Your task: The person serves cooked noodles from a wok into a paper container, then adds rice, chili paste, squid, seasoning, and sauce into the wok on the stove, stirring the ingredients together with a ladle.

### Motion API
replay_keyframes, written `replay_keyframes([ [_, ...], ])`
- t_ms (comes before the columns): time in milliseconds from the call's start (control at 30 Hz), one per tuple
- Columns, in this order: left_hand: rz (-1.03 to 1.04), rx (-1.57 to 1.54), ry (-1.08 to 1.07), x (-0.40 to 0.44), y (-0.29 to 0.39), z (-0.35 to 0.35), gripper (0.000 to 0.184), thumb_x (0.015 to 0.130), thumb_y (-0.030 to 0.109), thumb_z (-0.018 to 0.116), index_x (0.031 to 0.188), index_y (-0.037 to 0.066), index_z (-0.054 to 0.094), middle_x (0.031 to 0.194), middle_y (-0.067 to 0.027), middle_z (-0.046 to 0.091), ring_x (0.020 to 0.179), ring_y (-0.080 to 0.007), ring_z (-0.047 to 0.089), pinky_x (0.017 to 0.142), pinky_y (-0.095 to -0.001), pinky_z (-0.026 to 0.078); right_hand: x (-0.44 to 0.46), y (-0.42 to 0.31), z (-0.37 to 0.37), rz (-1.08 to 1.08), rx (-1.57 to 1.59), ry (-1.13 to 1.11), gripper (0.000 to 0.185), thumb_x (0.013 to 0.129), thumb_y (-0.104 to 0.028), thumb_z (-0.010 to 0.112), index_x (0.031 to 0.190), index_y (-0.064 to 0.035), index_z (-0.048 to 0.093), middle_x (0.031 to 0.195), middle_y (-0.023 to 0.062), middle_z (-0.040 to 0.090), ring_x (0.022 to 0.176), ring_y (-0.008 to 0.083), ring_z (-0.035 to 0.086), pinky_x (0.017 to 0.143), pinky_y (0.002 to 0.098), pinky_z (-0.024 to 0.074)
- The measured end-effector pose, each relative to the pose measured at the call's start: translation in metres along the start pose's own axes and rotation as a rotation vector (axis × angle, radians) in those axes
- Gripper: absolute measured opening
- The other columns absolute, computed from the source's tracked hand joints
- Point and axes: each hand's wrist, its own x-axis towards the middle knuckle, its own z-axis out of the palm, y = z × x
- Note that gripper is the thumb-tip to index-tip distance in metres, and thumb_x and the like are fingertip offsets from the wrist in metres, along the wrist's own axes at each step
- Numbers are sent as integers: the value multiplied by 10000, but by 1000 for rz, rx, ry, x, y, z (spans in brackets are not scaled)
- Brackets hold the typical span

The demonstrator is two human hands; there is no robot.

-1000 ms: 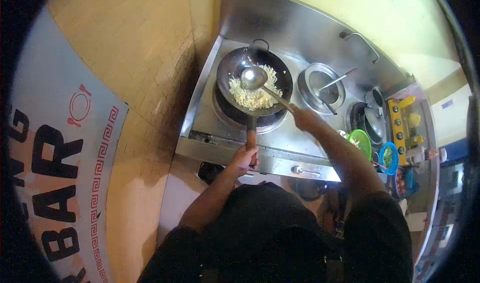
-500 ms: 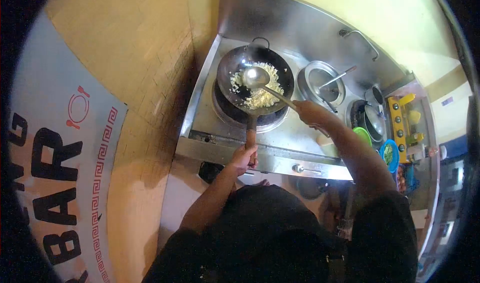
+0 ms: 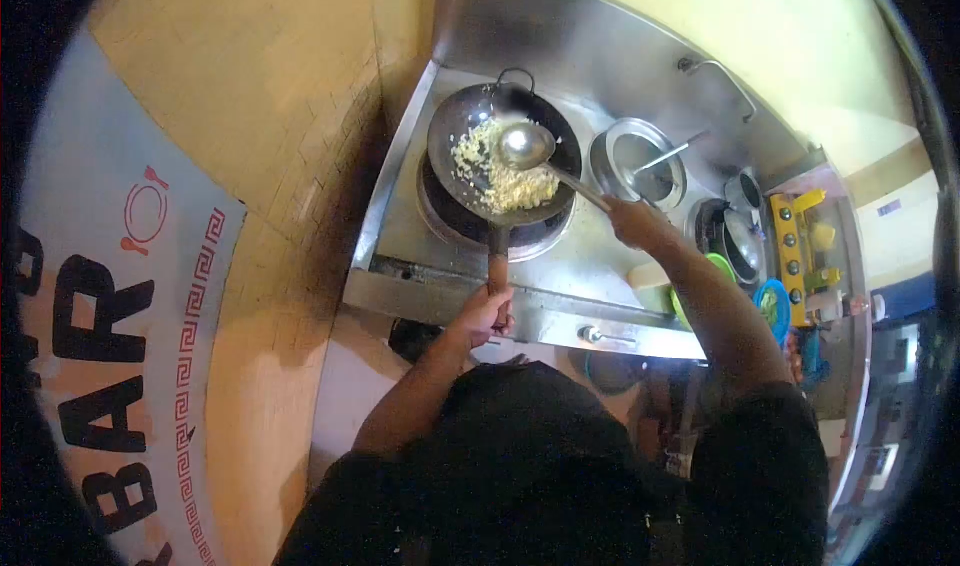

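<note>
My left hand is wrapped round the wooden handle of a dark wok, which sits over the left burner. Pale, crumbly food lies in the wok, mostly toward its near right side, with loose bits spread to the left. In my right hand is the handle of a metal ladle. The ladle's bowl is over the middle of the wok, its rounded back facing up, and covers part of the food.
Right of the wok stands a metal pot with a utensil in it. Further right are a second pan, a green bowl partly behind my right arm, a blue basket and a yellow rack. A tap projects from the steel backsplash.
The ladle and my right hand have moved a little to the right. Food in the wok has shifted, with more gathered toward the near side. My left hand keeps its hold.
</note>
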Motion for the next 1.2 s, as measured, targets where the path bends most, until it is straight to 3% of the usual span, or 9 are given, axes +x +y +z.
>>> replay_keyframes([
  [133,10,-37,-8,-7,2,-1,203,891,243,575,919,93,441,694,-37,469,515,-175,520,391,-317,393,-16,25,-50,-10,158,-239,419,868,-46,433,1285,-91,439,888,182,666,700,311,666,661,422,561],
  [400,4,-27,-48,-6,13,-3,212,879,242,590,889,92,441,686,-32,463,513,-173,512,391,-310,378,5,15,26,-173,-151,-38,423,860,-77,457,1278,-20,432,695,144,639,526,271,617,497,407,518],
  [433,12,0,-30,-12,10,-3,211,878,240,591,884,91,442,685,-32,462,512,-173,511,393,-310,377,7,30,19,-180,116,-85,396,888,-110,443,1276,-37,440,693,166,627,549,226,624,506,379,520],
  [533,8,-75,-57,-15,10,-6,206,877,239,593,877,92,448,675,-31,465,504,-169,515,382,-306,371,-49,-8,-75,133,306,-406,396,916,-190,469,1294,-78,431,812,206,646,642,299,639,605,432,527],
  [633,-41,-77,-25,-17,13,-4,201,879,239,590,878,97,449,680,-33,478,493,-164,518,377,-306,384,-75,-1,-30,-141,-51,-213,463,924,-238,472,1336,-50,369,799,200,653,657,355,641,623,478,517],
  [700,-112,63,-36,-19,10,-5,194,884,244,582,878,100,452,691,-33,488,507,-162,524,387,-306,398,-55,-7,34,-24,-178,-112,539,909,-230,463,1396,-75,292,755,227,643,675,354,654,619,497,511],
  [900,-12,-39,-34,-15,11,-7,219,893,288,579,880,102,463,657,-24,483,499,-159,526,378,-313,407,-1,2,26,-200,236,68,446,876,-113,429,1320,-70,412,809,240,637,663,395,637,639,497,515],
  [1067,4,30,3,-13,4,-7,221,892,286,577,874,95,465,658,-20,486,501,-154,528,380,-304,407,9,-20,9,-50,225,-31,417,891,-117,408,1305,-66,435,774,250,626,612,362,632,552,453,520],
  [1200,-6,-21,-86,-2,-3,-23,225,894,286,572,867,89,467,657,-19,485,496,-154,527,385,-304,411,11,-26,-18,140,311,-104,379,860,-85,433,1238,-53,456,904,253,634,780,410,633,699,501,507],
])
